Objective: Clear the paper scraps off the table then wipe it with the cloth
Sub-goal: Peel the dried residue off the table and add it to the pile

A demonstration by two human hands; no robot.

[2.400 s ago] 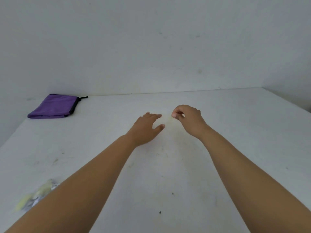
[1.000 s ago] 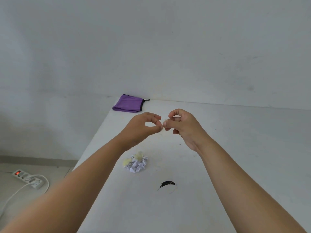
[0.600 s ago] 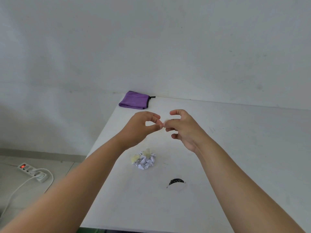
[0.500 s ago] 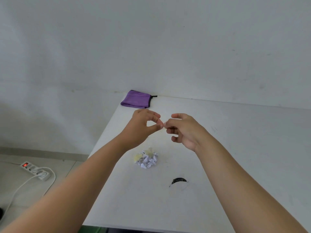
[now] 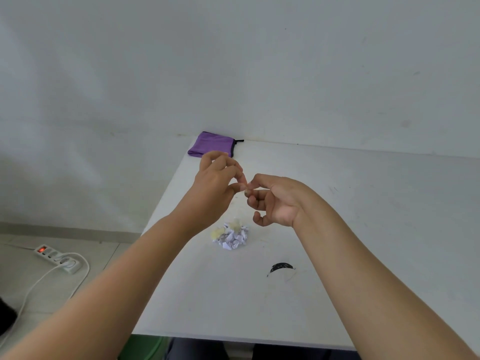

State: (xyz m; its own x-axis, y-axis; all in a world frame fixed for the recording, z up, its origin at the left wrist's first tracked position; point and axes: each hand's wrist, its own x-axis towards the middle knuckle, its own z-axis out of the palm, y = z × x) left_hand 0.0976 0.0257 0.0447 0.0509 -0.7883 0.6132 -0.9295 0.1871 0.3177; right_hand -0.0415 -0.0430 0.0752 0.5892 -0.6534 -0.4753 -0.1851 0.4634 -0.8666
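Both of my hands are raised above the white table [image 5: 363,229], fingertips meeting. My left hand [image 5: 217,185] and my right hand [image 5: 276,201] pinch the same tiny pale paper scrap [image 5: 247,188], which is barely visible between the fingers. Below the hands, a small pile of crumpled white and yellowish paper scraps [image 5: 231,236] lies near the table's left edge. The folded purple cloth [image 5: 211,145] rests at the far left corner against the wall, partly behind my left fingers.
A black curved mark [image 5: 281,267] sits on the table right of the pile. The table's left edge drops to a floor with a white power strip [image 5: 55,257] and its cable. Something green [image 5: 145,346] shows under the front edge.
The hands rose from the tabletop, came together and now stay fingertip to fingertip. The view swung left, bringing the scrap pile and the floor into sight. My right palm has turned more upward.
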